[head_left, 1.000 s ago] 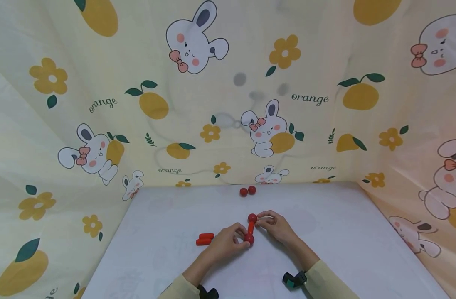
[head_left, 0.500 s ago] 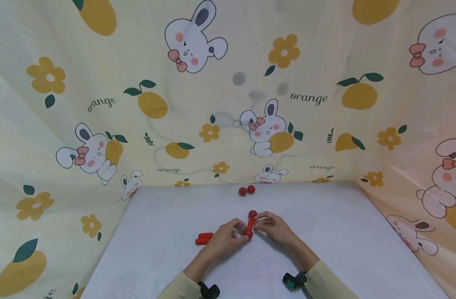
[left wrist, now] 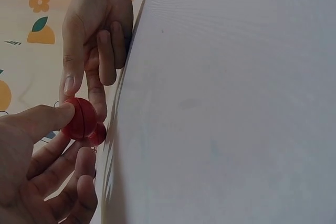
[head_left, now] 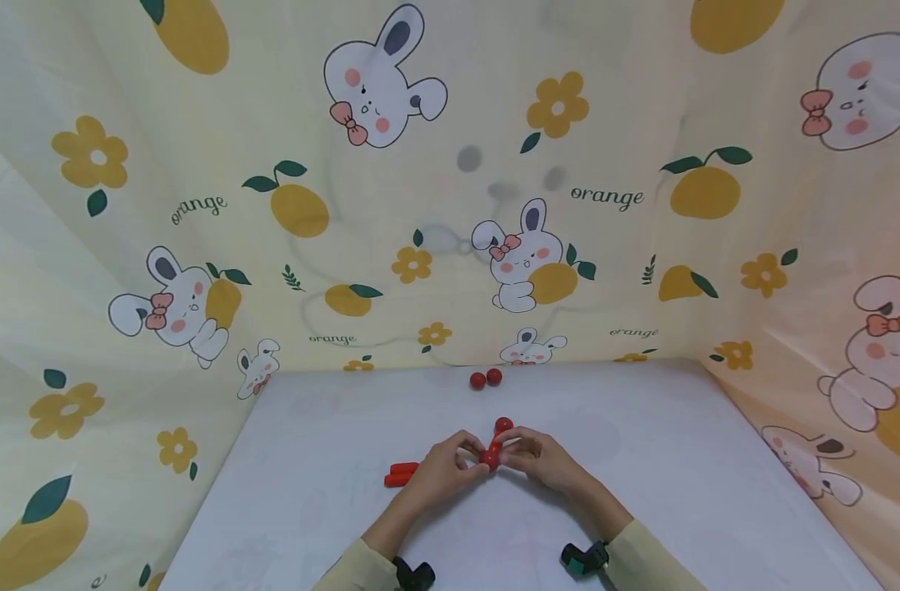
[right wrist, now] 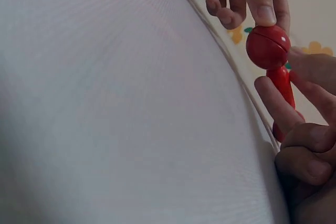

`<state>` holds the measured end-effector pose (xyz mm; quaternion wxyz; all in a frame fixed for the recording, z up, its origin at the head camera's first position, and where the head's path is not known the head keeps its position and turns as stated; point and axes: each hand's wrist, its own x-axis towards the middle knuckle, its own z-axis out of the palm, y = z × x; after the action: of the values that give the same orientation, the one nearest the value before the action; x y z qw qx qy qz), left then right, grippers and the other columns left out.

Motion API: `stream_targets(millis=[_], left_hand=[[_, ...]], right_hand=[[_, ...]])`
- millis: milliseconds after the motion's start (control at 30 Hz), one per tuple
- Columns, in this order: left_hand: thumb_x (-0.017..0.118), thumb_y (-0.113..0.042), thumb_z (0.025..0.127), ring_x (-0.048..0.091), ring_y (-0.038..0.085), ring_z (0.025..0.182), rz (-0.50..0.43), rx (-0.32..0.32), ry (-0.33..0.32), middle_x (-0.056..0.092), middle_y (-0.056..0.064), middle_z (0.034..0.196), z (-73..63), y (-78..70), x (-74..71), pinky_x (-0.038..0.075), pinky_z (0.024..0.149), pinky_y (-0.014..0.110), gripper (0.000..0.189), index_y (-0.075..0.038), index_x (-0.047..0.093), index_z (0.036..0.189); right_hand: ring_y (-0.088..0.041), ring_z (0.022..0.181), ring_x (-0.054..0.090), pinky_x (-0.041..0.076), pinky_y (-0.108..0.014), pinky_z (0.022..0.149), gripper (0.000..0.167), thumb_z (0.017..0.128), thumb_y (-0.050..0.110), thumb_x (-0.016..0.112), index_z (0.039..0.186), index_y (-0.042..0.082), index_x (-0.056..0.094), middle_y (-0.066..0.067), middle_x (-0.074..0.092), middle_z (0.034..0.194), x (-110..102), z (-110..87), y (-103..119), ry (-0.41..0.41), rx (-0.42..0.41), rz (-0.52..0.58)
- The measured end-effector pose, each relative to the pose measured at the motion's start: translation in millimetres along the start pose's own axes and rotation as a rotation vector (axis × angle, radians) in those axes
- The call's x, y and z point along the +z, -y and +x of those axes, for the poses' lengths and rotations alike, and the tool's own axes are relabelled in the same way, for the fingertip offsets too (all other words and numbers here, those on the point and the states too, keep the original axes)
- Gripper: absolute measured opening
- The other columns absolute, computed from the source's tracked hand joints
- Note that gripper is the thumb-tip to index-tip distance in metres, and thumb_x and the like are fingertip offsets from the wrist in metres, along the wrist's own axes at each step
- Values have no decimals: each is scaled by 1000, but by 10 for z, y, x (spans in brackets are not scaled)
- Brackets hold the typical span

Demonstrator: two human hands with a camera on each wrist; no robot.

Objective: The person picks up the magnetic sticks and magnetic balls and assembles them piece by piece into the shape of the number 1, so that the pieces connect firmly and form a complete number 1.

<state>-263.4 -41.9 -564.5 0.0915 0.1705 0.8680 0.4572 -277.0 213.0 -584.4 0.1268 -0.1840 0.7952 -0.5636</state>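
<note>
A red dumbbell-shaped piece, two balls joined by a short rod (right wrist: 282, 84), is held above the white table between both hands. My left hand (head_left: 445, 468) pinches its near ball (head_left: 489, 459) between thumb and fingers; a thin seam runs round this ball (left wrist: 81, 119) in the left wrist view. From the other side, my right hand (head_left: 541, 460) holds the piece, its thumb at the near ball and two fingers astride the rod. The far ball (head_left: 504, 425) shows beyond the right fingertips. Right fingers partly cover the rod in the head view.
Two loose red rods (head_left: 403, 469) lie side by side left of the left hand. A pair of red balls (head_left: 477, 381) rests at the table's (head_left: 331, 410) back edge. Patterned cloth (head_left: 435, 180) walls the back and both sides.
My right hand has slid from the far ball down the rod to the near ball. The piece has risen slightly away from me and tilted, its far end towards the right.
</note>
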Motion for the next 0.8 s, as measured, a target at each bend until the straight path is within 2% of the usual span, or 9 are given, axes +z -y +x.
stream_targets(millis=[167,367,633,800], left_hand=[[85,-31,94,61,12,80,-3,5,0,71,-11,110,26,10,6,52,71,24,30,-27,67,118],[86,-31,94,60,9,83,-10,11,-8,72,-13,108,40,1,22,53,74,24,30,-27,67,117],[86,-34,94,61,8,84,2,-13,-24,73,-13,105,41,-37,42,53,76,26,30,-26,67,116],[87,-36,92,62,9,84,23,-28,-43,73,-13,101,39,-54,62,52,75,30,29,-25,68,112]], right_hand=[[-29,116,71,50,-41,87,39,103,19,74,140,10,65,-14,75,126,-4,-6,1,23,-7,7],[-25,117,72,52,-36,91,41,103,15,73,143,9,64,-15,74,130,-11,2,-18,63,-52,15],[-19,115,72,53,-30,85,42,103,15,75,143,10,65,-15,72,133,-5,0,-27,85,-50,15],[-21,116,72,53,-30,85,43,102,14,75,143,10,64,-16,73,132,3,-7,-32,89,-48,16]])
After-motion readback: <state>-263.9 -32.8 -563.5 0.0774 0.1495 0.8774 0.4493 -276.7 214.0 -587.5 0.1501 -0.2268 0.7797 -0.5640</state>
